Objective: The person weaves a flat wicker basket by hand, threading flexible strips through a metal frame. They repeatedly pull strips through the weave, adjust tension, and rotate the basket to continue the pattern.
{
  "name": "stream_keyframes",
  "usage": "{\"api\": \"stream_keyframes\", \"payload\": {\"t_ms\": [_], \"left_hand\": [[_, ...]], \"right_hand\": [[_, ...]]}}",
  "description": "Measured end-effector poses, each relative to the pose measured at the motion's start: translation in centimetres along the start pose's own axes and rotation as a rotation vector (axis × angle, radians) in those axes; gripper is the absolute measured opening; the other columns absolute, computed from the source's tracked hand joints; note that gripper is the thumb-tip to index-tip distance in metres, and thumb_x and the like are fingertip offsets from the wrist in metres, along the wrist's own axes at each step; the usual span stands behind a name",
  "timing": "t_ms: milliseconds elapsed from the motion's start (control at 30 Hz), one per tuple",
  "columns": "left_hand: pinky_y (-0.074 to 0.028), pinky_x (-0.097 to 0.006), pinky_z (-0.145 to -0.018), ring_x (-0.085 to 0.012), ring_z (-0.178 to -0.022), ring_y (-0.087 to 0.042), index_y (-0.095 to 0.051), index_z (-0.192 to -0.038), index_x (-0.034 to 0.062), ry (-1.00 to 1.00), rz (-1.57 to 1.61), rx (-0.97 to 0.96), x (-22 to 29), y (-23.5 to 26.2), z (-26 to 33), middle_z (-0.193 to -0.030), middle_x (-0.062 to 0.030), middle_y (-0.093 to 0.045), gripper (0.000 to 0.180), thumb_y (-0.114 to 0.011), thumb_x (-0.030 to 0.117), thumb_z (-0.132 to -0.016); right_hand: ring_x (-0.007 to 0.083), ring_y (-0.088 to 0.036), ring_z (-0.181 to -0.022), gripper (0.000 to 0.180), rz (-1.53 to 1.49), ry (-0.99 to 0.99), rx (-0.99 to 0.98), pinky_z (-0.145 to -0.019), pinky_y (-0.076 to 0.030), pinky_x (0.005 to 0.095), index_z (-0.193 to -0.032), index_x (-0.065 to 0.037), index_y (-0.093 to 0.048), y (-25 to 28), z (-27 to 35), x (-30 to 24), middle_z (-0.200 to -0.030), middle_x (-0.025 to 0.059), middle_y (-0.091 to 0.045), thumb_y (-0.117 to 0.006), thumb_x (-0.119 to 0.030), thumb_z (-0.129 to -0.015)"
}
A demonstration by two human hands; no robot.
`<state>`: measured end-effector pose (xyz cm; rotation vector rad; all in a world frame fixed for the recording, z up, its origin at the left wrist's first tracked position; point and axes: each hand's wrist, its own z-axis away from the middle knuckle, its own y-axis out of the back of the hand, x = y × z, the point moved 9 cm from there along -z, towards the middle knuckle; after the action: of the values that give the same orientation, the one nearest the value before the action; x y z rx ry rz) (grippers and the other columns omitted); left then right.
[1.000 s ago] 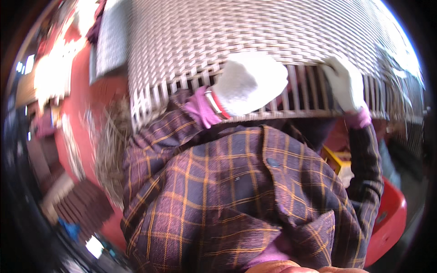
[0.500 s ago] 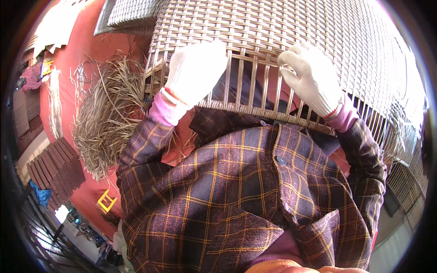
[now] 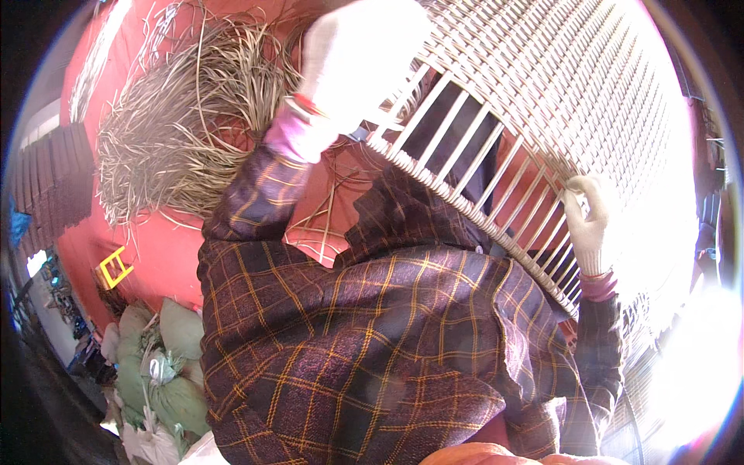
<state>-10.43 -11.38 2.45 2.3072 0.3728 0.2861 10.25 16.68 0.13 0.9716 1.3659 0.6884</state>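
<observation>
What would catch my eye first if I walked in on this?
A big pale woven wicker panel fills the upper right, gripped at its slatted edge by two white-gloved hands, the left hand up top and the right hand lower down. To the left, a heap of dry reed strands lies on the red floor.

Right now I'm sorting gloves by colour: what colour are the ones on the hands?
White, on the left hand and right hand; head view.

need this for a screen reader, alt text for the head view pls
Seen from above, a person in white gloves and a plaid jacket holds a large pale woven wicker panel, left hand on its upper edge and right hand gripping the open upright slats. A pile of loose straw-coloured weaving strands lies on the red floor to the left.
</observation>
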Motion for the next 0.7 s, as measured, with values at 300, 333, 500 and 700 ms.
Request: {"api": "stream_keyframes", "payload": {"t_ms": [300,333,500,700], "left_hand": [[-0.060,-0.039,-0.099,-0.0350,-0.111,-0.075,-0.072,-0.128,0.0011,0.160,0.340,-0.327,-1.6,-4.5,6.0,-0.124,-0.0187,-0.074,0.034,-0.058,0.018,-0.102],[-0.060,-0.039,-0.098,-0.0345,-0.109,-0.075,-0.072,-0.128,0.0010,0.261,0.431,-0.367,-1.6,-4.5,6.1,-0.124,-0.0183,-0.074,0.033,-0.058,0.018,-0.102],[-0.059,-0.034,-0.077,-0.0175,-0.091,-0.073,-0.074,-0.123,-0.0012,1.300,1.211,-0.336,-0.7,-3.6,11.0,-0.102,-0.0102,-0.079,0.030,-0.065,0.021,-0.106],[-0.056,-0.027,-0.074,-0.0096,-0.085,-0.068,-0.075,-0.112,-0.0022,0.986,0.839,-0.172,-0.7,1.2,10.7,-0.094,-0.0066,-0.077,0.024,-0.067,0.020,-0.105]], "right_hand": [[0.0280,-0.068,-0.094,0.028,-0.041,0.442,-0.016,-0.085,-0.054,0.0391,-0.110,-0.007,-0.075,-2.0,-4.1,-12.6,-0.105,0.0097,-0.073,-0.080,0.000,-0.084],[0.0283,-0.068,-0.096,0.032,-0.049,0.495,-0.020,-0.086,-0.054,0.0397,-0.112,-0.007,-0.075,-2.3,-4.9,-14.3,-0.106,0.0098,-0.073,-0.081,0.001,-0.082],[0.0325,-0.069,-0.103,0.037,-0.043,0.577,-0.080,-0.090,-0.054,0.0439,-0.118,-0.006,-0.073,-5.7,-7.9,-18.5,-0.112,0.0114,-0.073,-0.076,-0.006,-0.081],[0.0317,-0.067,-0.108,0.034,-0.068,0.758,-0.044,-0.095,-0.051,0.0444,-0.118,-0.006,-0.072,-8.0,-7.2,-21.6,-0.115,0.0106,-0.072,-0.070,-0.014,-0.085]]}}
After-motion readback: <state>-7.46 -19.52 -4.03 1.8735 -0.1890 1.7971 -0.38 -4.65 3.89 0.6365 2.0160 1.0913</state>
